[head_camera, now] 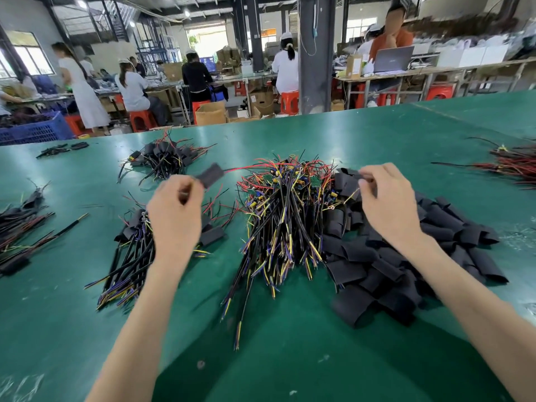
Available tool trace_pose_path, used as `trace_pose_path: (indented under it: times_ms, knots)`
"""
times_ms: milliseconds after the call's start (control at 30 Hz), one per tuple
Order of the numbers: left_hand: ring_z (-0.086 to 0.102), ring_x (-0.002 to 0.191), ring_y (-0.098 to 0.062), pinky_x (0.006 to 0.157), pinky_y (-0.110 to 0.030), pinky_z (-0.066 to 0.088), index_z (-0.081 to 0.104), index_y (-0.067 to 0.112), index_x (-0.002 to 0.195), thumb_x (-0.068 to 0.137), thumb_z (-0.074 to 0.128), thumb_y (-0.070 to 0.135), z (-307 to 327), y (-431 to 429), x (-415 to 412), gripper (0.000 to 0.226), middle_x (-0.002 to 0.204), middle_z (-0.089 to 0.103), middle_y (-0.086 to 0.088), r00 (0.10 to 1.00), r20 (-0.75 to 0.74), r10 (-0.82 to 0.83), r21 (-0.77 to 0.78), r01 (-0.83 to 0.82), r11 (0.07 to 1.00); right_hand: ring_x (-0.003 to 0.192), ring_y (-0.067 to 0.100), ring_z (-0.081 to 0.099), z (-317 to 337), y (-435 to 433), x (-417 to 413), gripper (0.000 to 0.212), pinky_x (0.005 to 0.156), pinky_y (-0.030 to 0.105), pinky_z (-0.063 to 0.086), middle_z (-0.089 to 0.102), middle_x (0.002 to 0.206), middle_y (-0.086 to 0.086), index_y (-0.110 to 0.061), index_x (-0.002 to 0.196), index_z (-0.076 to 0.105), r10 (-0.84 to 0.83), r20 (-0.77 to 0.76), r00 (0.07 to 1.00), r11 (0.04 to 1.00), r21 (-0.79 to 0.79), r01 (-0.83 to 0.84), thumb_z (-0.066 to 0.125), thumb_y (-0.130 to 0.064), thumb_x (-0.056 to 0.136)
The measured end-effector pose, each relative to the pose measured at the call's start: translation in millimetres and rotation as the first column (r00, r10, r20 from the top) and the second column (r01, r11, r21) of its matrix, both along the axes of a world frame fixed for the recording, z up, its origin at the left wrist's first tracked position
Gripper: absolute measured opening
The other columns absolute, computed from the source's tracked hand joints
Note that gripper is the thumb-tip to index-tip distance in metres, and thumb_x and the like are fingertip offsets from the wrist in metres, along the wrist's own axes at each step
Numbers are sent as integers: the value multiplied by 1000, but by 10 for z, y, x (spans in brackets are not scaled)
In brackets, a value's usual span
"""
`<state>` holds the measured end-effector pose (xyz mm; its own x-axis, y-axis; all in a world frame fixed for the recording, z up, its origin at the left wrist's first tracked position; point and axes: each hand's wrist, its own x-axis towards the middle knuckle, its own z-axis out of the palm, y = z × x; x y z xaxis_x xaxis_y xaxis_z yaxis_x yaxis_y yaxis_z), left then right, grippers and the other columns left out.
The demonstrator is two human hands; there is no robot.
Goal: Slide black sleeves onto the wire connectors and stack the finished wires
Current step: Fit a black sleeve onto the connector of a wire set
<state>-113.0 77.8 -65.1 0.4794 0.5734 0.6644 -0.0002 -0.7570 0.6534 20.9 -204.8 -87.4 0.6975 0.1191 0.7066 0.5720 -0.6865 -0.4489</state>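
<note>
Brightly, evenly lit from round ceiling lamps [81, 3] at 11 o'clock; blown out white at the open doorway [207, 39] at 12. Softly shadowed across the green table top [290, 367] at 6. Smeared by motion at the bare left hand [175, 211] and its flat black sleeve [210, 174]; bowed at the rim.

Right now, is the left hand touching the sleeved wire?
Touching. The head view shows the left hand gripping the sleeved wire, sleeve jutting past its fingers.

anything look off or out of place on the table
Nothing stands out. The bare wires, loose sleeves and finished stack each lie in their own pile on the table; only small pale scraps dot its surface.
</note>
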Motion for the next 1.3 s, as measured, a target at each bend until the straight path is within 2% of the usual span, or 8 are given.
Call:
trace_pose_path:
  times_ms: [200, 400, 500, 567, 733, 1033, 1167, 1300]
  knots:
    - [44, 110, -40, 88, -38, 32, 68, 1, 103, 93, 49, 22, -193, 503, -34, 29, 110, 57, -29, 869, -270, 415, -4, -432, 902, 101, 36, 53, -159, -96, 157, 27, 85, 39, 46, 57, 104, 15, -11, 105, 68, -122, -312, 942, 946, -324, 15, 53, -5, 83]
    - [40, 115, -45, 92, -49, 33, 50, -14, 114, 87, 50, 11, -307, 500, -62, 37, 120, 47, -34, 757, -396, 520, 46, -549, 835, 118, 31, 40, -268, -58, 200, 35, 97, 43, 33, 51, 128, 4, -27, 120, 59, -131, -387, 913, 847, -522, -100, 58, -21, 85]
    - [42, 110, -40, 87, -47, 32, 50, 2, 122, 77, 50, -9, -321, 452, -35, 46, 122, 47, -25, 848, -270, 456, 200, -414, 888, 124, 28, 33, -311, -60, 237, 42, 99, 43, 26, 47, 136, -1, -29, 128, 52, -128, -401, 907, 796, -588, -147, 59, -27, 87]
    - [43, 110, -36, 89, -44, 30, 62, 10, 116, 76, 50, -11, -369, 459, -6, 46, 119, 53, -16, 873, -307, 379, 328, -276, 903, 124, 26, 33, -333, -67, 259, 42, 98, 42, 25, 49, 135, -1, -28, 129, 50, -125, -398, 909, 791, -593, -151, 58, -30, 88]
    - [42, 111, -32, 94, -40, 29, 74, 17, 99, 82, 51, -2, -461, 484, 41, 35, 116, 59, -7, 839, -422, 343, 296, -231, 927, 120, 26, 33, -367, -77, 275, 41, 96, 41, 25, 50, 127, 2, -28, 129, 49, -120, -371, 921, 787, -601, -140, 58, -32, 89]
    - [37, 118, -30, 100, -40, 22, 72, 21, 106, 80, 56, 10, -430, 448, 49, 32, 123, 54, -5, 809, -456, 371, 266, -274, 924, 110, 31, 37, -331, -64, 230, 46, 95, 40, 31, 37, 112, 11, -16, 132, 48, -84, -329, 941, 869, -486, -93, 61, -23, 89]
    - [38, 116, -30, 101, -44, 24, 70, 24, 107, 81, 58, 13, -245, 105, 101, 31, 120, 54, -5, 895, -319, 311, 232, -244, 941, 80, 32, 48, -283, -48, 182, 35, 73, 33, 38, 28, 103, 8, -8, 124, 52, -26, -276, 961, 941, -330, -70, 57, -11, 90]
    - [51, 103, -26, 87, -38, 31, 70, 24, 95, 80, 57, 10, -51, -643, 253, 25, 102, 62, -1, 990, -142, 16, 352, 35, 935, 71, 32, 52, -278, -7, 152, 26, 71, 34, 42, 30, 111, 12, -3, 110, 57, -33, -229, 973, 965, -260, -29, 62, -17, 89]
